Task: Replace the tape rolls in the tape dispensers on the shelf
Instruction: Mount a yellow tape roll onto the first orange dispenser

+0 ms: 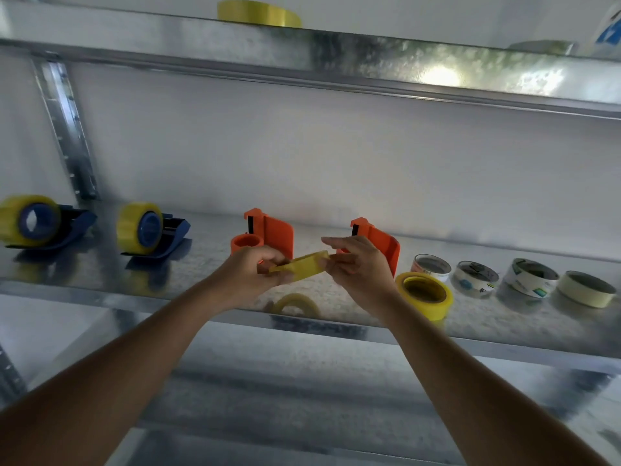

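My left hand (250,270) and right hand (358,267) pinch a yellow tape roll (302,268) between them, fingers closed on its edges, above the shelf (100,290). Empty orange dispensers (265,238) at 12 o'clock; spare yellow roll (425,294) at 3 o'clock.

Both hands (255,274) (361,274) grip yellow tape roll (302,269) – above shelf (201,264), btwn orange dispensers (268,237)

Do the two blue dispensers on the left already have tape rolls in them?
Yes, each blue dispenser carries a yellow roll on its hub.
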